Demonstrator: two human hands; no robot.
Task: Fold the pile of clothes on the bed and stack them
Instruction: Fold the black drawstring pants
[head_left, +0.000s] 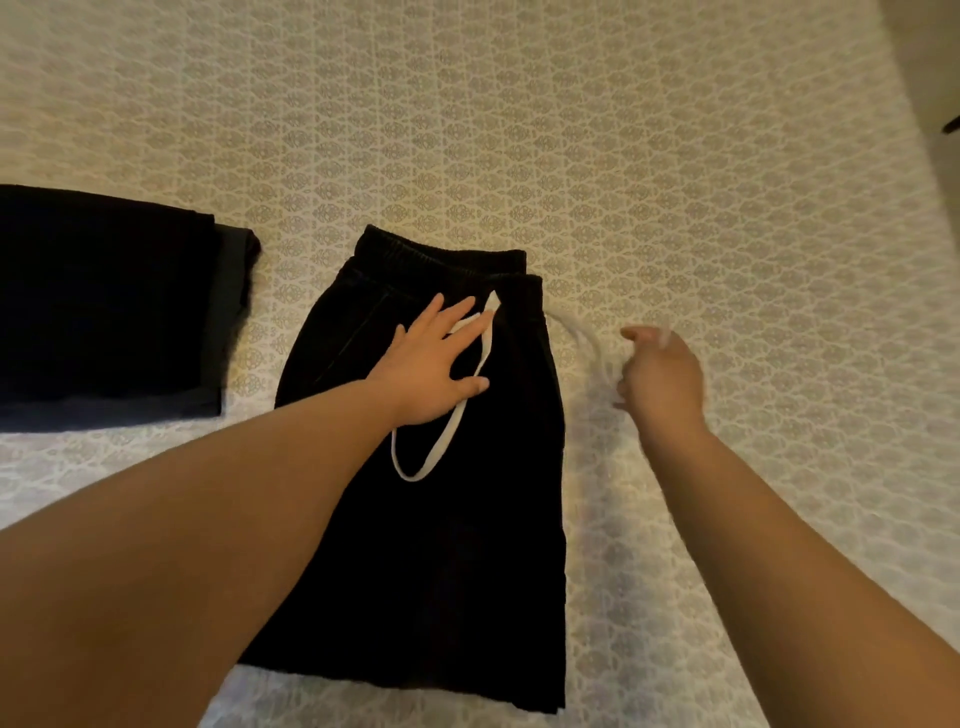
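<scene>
**Black shorts half-folded on a patterned bed, drawstring trailing loose**

A pair of black shorts (431, 467) lies lengthwise on the bed (675, 182), folded in half, elastic waistband at the far end. The left hand (431, 364) presses flat on the shorts just below the waistband, fingers straight and spread wide, partly covering a loop of the white drawstring (441, 447). The right hand (662, 371) hovers just off the right edge of the shorts, blurred; its fingers look curled around the drawstring's other end, though the blur leaves this uncertain. To the left of the shorts, slightly apart, sits a stack of folded dark clothes (109, 306).

The likely risk: a tug on the cord could gather the waistband and drag the folded layers askew, or the cord could stay hanging outside the next fold.

The shorts look thick, matte and soft, with a ruffled elastic band. The drawstring is a flat woven tape. The bedcover is cream, with a fine repeating lacy motif.
</scene>
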